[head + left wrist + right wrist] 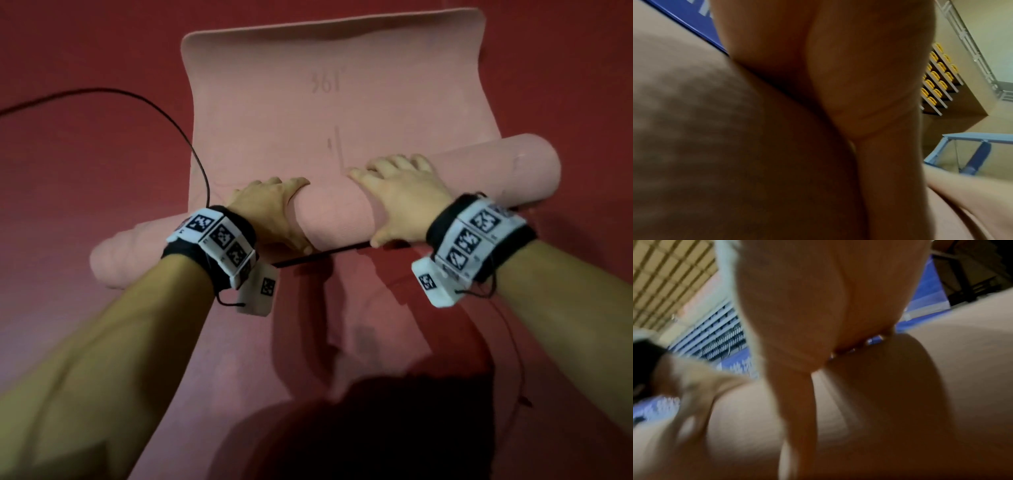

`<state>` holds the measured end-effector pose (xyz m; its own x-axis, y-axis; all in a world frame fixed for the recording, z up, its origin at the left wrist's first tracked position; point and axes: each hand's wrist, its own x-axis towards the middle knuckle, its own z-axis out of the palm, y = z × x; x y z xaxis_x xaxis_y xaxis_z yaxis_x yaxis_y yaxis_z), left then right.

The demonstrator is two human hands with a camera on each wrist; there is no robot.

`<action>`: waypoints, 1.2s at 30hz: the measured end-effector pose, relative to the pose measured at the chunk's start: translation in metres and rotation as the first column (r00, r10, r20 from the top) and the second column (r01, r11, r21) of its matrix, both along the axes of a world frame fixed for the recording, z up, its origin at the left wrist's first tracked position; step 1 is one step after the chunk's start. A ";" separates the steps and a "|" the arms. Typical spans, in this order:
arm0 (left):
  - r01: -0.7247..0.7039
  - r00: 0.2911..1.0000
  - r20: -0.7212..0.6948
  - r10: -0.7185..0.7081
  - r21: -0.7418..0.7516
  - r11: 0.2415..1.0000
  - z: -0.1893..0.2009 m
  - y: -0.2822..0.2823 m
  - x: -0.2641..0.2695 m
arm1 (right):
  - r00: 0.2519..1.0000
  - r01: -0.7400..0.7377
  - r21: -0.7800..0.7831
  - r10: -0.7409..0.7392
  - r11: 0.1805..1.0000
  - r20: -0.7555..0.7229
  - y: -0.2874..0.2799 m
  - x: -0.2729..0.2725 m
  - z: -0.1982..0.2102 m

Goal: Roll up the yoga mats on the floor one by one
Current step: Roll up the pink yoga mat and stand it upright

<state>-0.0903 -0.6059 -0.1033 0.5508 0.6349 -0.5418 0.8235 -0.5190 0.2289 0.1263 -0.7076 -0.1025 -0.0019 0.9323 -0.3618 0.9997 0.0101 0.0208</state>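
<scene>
A pink yoga mat lies on the red floor, its near part wound into a thick roll (334,212) that runs slantwise from lower left to upper right. The flat part (308,102) stretches away from me, with its far edge curling up. My left hand (270,205) wraps the roll left of its middle, fingers over the top and thumb on the near side. My right hand (400,195) grips the roll just right of the middle in the same way. Each wrist view is filled by a palm, the left palm (859,81) and the right palm (818,305), pressed against the roll (900,402).
A black cable (164,109) curves across the red floor (85,171) to the mat's left edge. A dark strap or cord (322,255) shows under the roll's near side. My dark clothing (376,428) fills the bottom of the head view.
</scene>
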 end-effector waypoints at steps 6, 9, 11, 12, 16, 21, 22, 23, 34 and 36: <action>-0.018 1.000 0.026 0.017 0.042 0.999 0.001 -0.001 -0.003 | 0.999 0.000 0.031 -0.001 1.000 0.050 0.004 0.000 -0.004; -0.002 1.000 0.000 0.002 0.213 0.977 -0.005 -0.019 0.001 | 1.000 0.014 -0.049 -0.013 0.999 0.007 0.023 0.003 0.003; -0.003 1.000 -0.026 0.011 0.283 0.959 -0.010 -0.023 0.005 | 1.000 0.022 -0.098 -0.024 0.995 -0.014 0.032 0.005 0.005; -0.009 0.999 -0.028 0.018 0.289 0.957 -0.011 -0.021 0.007 | 0.999 0.027 -0.111 -0.029 0.993 -0.021 0.035 0.006 0.006; -0.005 1.000 -0.025 0.014 0.297 0.955 -0.012 -0.014 0.007 | 0.999 0.014 -0.066 -0.017 0.998 -0.039 0.031 0.010 0.004; -0.021 0.999 -0.023 0.029 0.292 0.956 -0.013 -0.013 0.009 | 0.998 0.007 0.021 -0.008 1.000 0.059 0.020 0.003 -0.005; -0.029 0.999 -0.018 0.036 0.291 0.956 -0.012 -0.014 0.009 | 0.998 0.011 0.028 -0.013 1.000 0.056 0.020 0.002 -0.004; -0.035 0.999 -0.014 0.040 0.291 0.956 -0.012 -0.013 0.009 | 0.999 0.017 0.035 -0.018 0.999 0.051 0.021 0.002 -0.004; -0.039 0.998 -0.033 0.052 0.313 0.949 0.003 -0.043 0.008 | 0.994 0.003 0.094 -0.014 0.996 0.111 -0.003 -0.013 0.008; -0.039 0.998 -0.037 0.053 0.313 0.949 0.006 -0.051 0.006 | 0.992 -0.001 0.084 -0.009 0.996 0.124 -0.011 -0.016 0.010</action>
<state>-0.0847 -0.6567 -0.0973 0.4969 0.8000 -0.3362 0.8538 -0.5201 0.0242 0.1103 -0.7185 -0.0920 0.0421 0.9593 -0.2794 0.9893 -0.0009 0.1459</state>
